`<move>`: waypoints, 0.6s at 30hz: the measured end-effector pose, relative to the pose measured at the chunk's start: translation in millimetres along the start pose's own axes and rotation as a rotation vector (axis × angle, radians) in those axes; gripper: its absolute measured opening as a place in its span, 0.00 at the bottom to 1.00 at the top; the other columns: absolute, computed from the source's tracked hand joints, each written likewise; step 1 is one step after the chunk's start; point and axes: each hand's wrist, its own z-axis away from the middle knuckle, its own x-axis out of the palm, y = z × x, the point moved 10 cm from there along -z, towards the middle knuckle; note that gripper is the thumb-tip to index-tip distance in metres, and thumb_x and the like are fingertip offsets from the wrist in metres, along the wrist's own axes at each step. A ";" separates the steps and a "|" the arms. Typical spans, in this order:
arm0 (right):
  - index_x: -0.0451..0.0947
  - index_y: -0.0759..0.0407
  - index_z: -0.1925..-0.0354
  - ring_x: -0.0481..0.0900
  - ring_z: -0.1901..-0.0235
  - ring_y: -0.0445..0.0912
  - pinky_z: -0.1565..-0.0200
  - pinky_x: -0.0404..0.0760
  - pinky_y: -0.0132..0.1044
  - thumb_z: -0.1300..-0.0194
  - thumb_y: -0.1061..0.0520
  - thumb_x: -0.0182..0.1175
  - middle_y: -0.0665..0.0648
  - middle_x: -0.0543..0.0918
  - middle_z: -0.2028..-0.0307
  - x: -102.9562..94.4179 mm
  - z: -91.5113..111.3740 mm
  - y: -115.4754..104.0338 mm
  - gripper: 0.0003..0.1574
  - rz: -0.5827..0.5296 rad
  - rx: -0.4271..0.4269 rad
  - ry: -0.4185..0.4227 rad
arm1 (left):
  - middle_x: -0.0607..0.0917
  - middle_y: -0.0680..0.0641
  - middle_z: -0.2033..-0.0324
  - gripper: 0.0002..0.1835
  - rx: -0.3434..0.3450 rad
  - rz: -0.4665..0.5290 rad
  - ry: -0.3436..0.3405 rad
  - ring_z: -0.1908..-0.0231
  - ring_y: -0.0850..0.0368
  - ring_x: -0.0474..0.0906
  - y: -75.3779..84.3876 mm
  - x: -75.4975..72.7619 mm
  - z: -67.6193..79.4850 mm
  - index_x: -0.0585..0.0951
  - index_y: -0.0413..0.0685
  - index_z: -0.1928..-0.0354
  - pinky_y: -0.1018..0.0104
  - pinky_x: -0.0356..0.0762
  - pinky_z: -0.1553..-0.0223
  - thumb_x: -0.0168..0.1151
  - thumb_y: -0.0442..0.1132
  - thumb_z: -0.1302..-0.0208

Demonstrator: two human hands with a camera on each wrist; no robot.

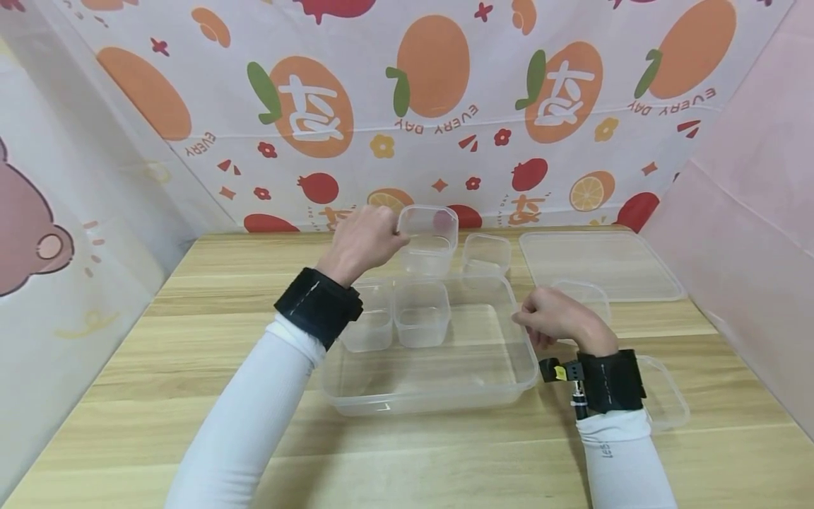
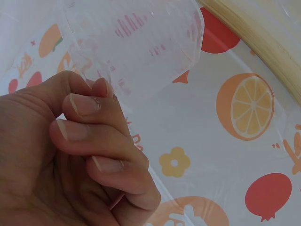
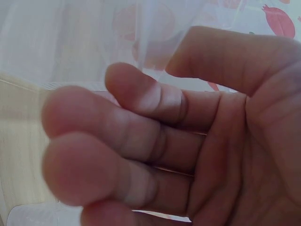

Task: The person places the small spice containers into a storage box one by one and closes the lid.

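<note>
My left hand (image 1: 369, 240) pinches the rim of a small clear plastic container (image 1: 429, 240) between thumb and fingers, just behind a large clear plastic box (image 1: 439, 406). In the left wrist view the container (image 2: 136, 42) extends past the fingertips. Two similar small containers, a left one (image 1: 369, 329) and a right one (image 1: 422, 318), stand side by side at the back left inside the box. Beside the box's right wall is my right hand (image 1: 559, 318). In the right wrist view its fingers (image 3: 80, 165) are loosely bent, with thumb and forefinger apart.
Behind the box stands another small container (image 1: 486, 253). A large flat clear lid (image 1: 600, 265) lies at the back right. One clear container (image 1: 588, 293) is partly hidden by the right hand, and a clear plastic piece (image 1: 664, 396) lies beside the right wrist.
</note>
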 end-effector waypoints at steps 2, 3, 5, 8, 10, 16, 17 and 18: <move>0.75 0.61 0.82 0.78 0.85 0.44 0.78 0.76 0.36 0.26 0.61 0.55 0.52 0.77 0.86 0.5 0.0 -0.1 0.24 -0.001 0.000 -0.002 | 0.61 0.51 0.86 0.17 0.001 0.002 -0.007 0.86 0.58 0.56 1.7 1.1 0.9 0.73 0.42 0.82 0.67 0.52 0.82 0.58 0.33 0.32; 0.76 0.61 0.82 0.78 0.85 0.44 0.78 0.76 0.36 0.26 0.61 0.55 0.52 0.77 0.86 0.6 0.0 -0.1 0.24 -0.001 0.001 -0.002 | 0.61 0.51 0.86 0.18 0.002 0.004 -0.010 0.86 0.58 0.56 2.5 1.7 1.4 0.73 0.42 0.83 0.67 0.51 0.82 0.58 0.33 0.32; 0.75 0.61 0.82 0.78 0.85 0.44 0.78 0.76 0.36 0.26 0.61 0.55 0.52 0.77 0.86 0.9 -0.1 0.0 0.23 -0.002 0.002 -0.003 | 0.61 0.51 0.86 0.18 0.004 0.012 -0.017 0.86 0.58 0.55 5.1 3.0 2.5 0.73 0.42 0.83 0.67 0.52 0.82 0.58 0.33 0.31; 0.75 0.60 0.82 0.78 0.85 0.44 0.78 0.76 0.36 0.26 0.61 0.55 0.52 0.77 0.86 1.0 -0.2 1.0 0.23 -0.006 0.012 -0.005 | 0.61 0.51 0.87 0.16 0.015 0.018 -0.015 0.86 0.57 0.56 10.1 3.3 3.9 0.76 0.41 0.80 0.67 0.53 0.82 0.59 0.33 0.31; 0.75 0.60 0.81 0.78 0.85 0.44 0.78 0.76 0.36 0.26 0.61 0.55 0.52 0.77 0.85 0.9 -0.3 1.8 0.23 -0.009 0.021 -0.007 | 0.62 0.50 0.86 0.15 0.023 0.021 -0.012 0.86 0.57 0.56 13.8 3.1 4.9 0.77 0.41 0.79 0.66 0.53 0.82 0.58 0.33 0.31; 0.75 0.61 0.81 0.78 0.85 0.44 0.78 0.77 0.36 0.26 0.61 0.55 0.52 0.77 0.86 0.7 -0.2 2.0 0.23 -0.012 0.025 -0.008 | 0.60 0.50 0.87 0.19 0.050 0.019 -0.013 0.87 0.57 0.55 24.6 4.4 9.2 0.73 0.43 0.84 0.67 0.53 0.82 0.58 0.34 0.31; 0.75 0.61 0.81 0.78 0.85 0.44 0.78 0.77 0.36 0.26 0.61 0.55 0.52 0.77 0.86 0.7 -0.1 1.8 0.23 -0.011 0.023 -0.008 | 0.60 0.50 0.87 0.19 0.057 0.021 -0.015 0.87 0.57 0.55 26.5 5.3 10.1 0.73 0.43 0.83 0.67 0.53 0.82 0.58 0.34 0.31; 0.75 0.61 0.82 0.78 0.85 0.44 0.78 0.77 0.36 0.26 0.61 0.55 0.52 0.76 0.86 0.7 -0.1 1.5 0.23 -0.011 0.021 -0.007 | 0.61 0.51 0.87 0.19 0.066 0.019 -0.015 0.86 0.57 0.55 28.8 5.9 11.0 0.73 0.44 0.83 0.67 0.53 0.82 0.58 0.34 0.31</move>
